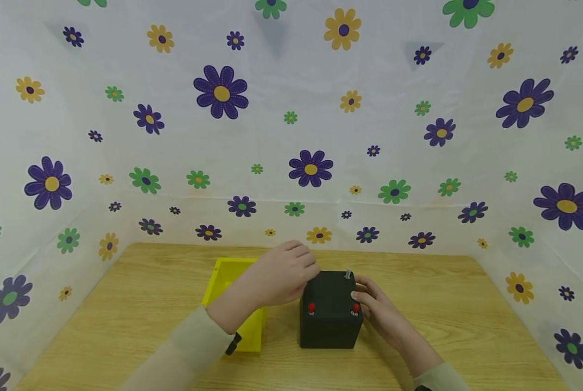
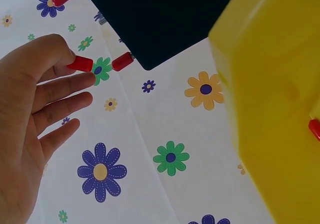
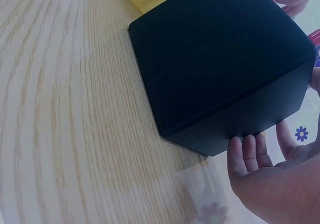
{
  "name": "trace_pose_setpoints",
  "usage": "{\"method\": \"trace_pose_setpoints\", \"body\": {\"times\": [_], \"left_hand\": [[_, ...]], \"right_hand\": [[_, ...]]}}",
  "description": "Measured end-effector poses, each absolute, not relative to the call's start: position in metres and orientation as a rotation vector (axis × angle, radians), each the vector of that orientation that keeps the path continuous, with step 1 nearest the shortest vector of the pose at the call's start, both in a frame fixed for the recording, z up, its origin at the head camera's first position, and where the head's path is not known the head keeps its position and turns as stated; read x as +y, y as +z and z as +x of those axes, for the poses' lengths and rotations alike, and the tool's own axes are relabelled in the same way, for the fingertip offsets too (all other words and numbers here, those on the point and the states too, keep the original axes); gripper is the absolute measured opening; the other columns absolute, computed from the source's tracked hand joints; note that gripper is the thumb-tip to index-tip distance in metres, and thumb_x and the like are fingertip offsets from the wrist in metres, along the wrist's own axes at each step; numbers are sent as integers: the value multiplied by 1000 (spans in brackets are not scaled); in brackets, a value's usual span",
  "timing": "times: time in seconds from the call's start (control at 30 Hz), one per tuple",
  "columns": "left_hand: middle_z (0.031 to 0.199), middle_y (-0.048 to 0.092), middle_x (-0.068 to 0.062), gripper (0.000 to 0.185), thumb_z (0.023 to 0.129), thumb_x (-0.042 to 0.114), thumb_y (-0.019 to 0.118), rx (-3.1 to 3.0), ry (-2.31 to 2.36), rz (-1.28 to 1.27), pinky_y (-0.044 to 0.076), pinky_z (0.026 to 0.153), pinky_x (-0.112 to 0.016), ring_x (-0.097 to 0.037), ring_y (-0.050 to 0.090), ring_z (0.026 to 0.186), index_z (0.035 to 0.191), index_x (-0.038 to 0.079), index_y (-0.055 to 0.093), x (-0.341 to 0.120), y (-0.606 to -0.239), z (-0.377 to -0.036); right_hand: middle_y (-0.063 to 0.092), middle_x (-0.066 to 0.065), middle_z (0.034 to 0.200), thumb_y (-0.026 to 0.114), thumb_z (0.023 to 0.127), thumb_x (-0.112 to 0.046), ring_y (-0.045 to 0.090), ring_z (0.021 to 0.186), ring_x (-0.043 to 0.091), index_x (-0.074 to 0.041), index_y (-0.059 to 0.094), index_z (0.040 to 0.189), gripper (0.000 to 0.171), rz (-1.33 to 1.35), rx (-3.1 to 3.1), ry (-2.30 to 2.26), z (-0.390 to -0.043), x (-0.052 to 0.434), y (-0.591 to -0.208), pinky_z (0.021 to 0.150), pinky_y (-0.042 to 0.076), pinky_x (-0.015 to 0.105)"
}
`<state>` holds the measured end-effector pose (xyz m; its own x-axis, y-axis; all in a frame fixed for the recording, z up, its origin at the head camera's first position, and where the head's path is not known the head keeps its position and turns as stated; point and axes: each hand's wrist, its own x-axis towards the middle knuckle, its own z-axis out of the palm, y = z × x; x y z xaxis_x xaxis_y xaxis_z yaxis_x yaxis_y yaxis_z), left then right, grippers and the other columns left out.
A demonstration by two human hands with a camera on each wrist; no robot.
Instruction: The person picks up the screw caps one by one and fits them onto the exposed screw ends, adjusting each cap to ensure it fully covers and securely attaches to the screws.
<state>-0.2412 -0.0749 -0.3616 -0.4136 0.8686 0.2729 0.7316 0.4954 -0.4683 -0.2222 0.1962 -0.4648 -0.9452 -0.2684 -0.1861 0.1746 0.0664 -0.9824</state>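
A black box (image 1: 329, 332) stands on the table, with short metal posts at its top corners. Red caps (image 1: 311, 308) cover the two front posts; the back right post (image 1: 348, 275) is bare. Above the back left corner is my left hand (image 1: 283, 274), which hides that corner in the head view. In the left wrist view its thumb and forefinger pinch a loose red cap (image 2: 81, 63), apart from the capped post beside it. My right hand (image 1: 383, 317) holds the box's right side, thumb at the top edge; its fingers (image 3: 250, 151) touch the side wall.
Left of the box stands a yellow bin (image 1: 223, 274), partly behind my left forearm. A red cap (image 2: 315, 129) shows inside it in the left wrist view. A flower-printed white sheet (image 1: 272, 136) surrounds the wooden table (image 1: 140, 315) at back and sides.
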Motion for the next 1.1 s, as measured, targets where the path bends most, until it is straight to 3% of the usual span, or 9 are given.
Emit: {"method": "trace_pose_setpoints", "body": {"times": [1.1], "left_hand": [[109,76,7,14,98,29,72,-2236,359,-1367,53,108,-31,-14,68,109,110,21,75,-55,-362,-257]], "right_hand": [[38,20,163,54,108,-25,56,127,16,-7,29,161,61,-121,2022,-1934,-223,197,-464,111,47,29]]}}
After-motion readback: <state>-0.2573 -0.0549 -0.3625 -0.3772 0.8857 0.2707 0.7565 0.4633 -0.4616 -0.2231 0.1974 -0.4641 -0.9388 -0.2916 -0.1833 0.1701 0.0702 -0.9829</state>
